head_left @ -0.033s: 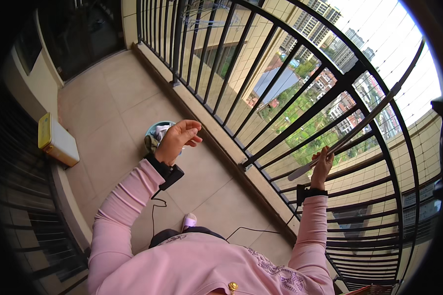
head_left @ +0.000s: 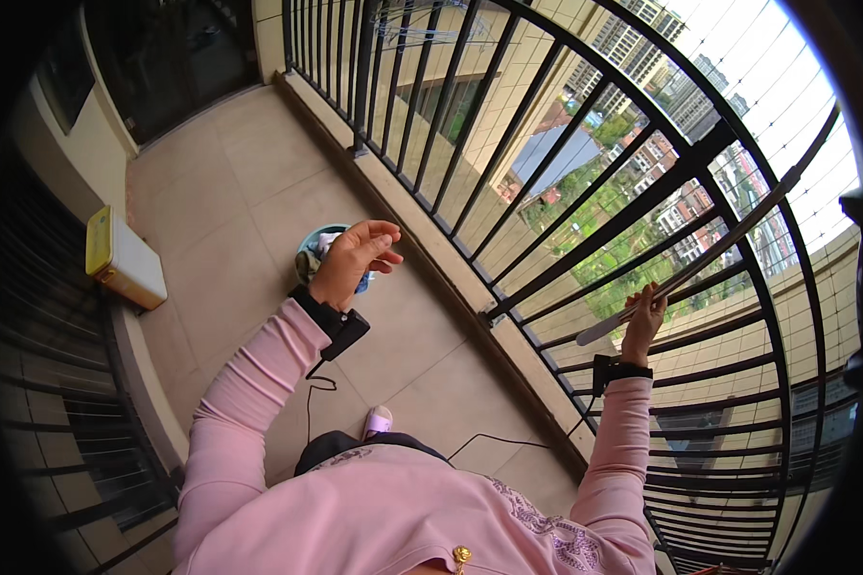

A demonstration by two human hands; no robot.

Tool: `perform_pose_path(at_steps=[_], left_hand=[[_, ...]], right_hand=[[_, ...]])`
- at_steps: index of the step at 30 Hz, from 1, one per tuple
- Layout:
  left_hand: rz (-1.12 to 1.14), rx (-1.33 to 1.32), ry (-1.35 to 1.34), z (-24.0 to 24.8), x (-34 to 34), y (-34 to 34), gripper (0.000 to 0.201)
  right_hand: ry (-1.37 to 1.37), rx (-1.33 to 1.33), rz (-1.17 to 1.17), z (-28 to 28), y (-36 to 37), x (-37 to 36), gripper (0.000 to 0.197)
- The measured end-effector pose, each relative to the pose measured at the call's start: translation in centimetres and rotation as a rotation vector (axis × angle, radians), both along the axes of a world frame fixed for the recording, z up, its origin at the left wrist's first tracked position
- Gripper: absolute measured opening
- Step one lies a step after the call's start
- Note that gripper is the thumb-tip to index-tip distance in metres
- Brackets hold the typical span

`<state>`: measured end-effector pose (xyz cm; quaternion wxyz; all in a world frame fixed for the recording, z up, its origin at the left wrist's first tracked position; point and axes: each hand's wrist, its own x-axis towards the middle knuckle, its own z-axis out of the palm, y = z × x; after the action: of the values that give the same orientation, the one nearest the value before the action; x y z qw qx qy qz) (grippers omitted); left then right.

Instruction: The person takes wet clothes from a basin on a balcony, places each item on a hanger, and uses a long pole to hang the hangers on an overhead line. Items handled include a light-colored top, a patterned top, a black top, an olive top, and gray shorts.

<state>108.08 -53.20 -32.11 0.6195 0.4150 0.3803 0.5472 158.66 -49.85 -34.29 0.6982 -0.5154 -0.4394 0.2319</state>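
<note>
My right hand [head_left: 642, 326] is closed around a long slim metal pole [head_left: 729, 238] close to its whitish grip [head_left: 600, 329]. The pole slants up and to the right, across the black railing [head_left: 599, 218]. Over the floor on the left side, my left hand [head_left: 353, 265] is raised with its fingers loosely bent and apart, and nothing shows in it. Below that hand is a light blue basin [head_left: 309, 240] with crumpled clothes [head_left: 307, 264] in it, partly hidden by the hand and wrist. Both wrists carry black straps with small devices.
A white and yellow box-shaped container [head_left: 125, 259] stands by the left wall. A black cable [head_left: 494, 438] trails over the tiled floor [head_left: 230, 206]. Thin wires [head_left: 738, 48] run beyond the railing, with buildings far below. A dark glass door [head_left: 177, 57] is at the far left.
The whole view has shifted slightly to the right. My right hand still grips the pole, and my left hand keeps nearly the same pose.
</note>
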Motion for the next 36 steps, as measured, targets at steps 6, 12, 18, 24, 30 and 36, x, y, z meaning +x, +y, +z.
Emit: perform_pose_path(at_steps=[6, 12, 18, 24, 30, 36], left_hand=[[0.233, -0.08, -0.013, -1.2, -4.3, 1.7, 0.017], [0.377, -0.088, 0.122, -3.0, -9.2, 1.8, 0.018], [0.44, -0.132, 0.168, -4.9, -15.1, 3.6, 0.017], [0.444, -0.27, 0.113, -8.7, -22.2, 9.1, 0.017], [0.473, -0.456, 0.07, -14.0, -32.1, 17.5, 0.016], [0.465, -0.643, 0.049, -20.9, -39.0, 25.9, 0.016]], right_hand=[[-0.081, -0.061, -0.06, -3.6, 6.3, 5.3, 0.033], [-0.151, -0.166, -0.215, -4.0, 7.3, 6.8, 0.046], [-0.484, 0.188, -0.344, -0.8, 8.2, -4.4, 0.03], [-0.294, -0.296, 0.53, -8.3, 16.9, -26.6, 0.024], [-0.199, -0.906, 0.908, -18.3, 25.0, -46.3, 0.022], [-0.431, -1.236, 1.015, -31.7, 33.6, -57.1, 0.026]])
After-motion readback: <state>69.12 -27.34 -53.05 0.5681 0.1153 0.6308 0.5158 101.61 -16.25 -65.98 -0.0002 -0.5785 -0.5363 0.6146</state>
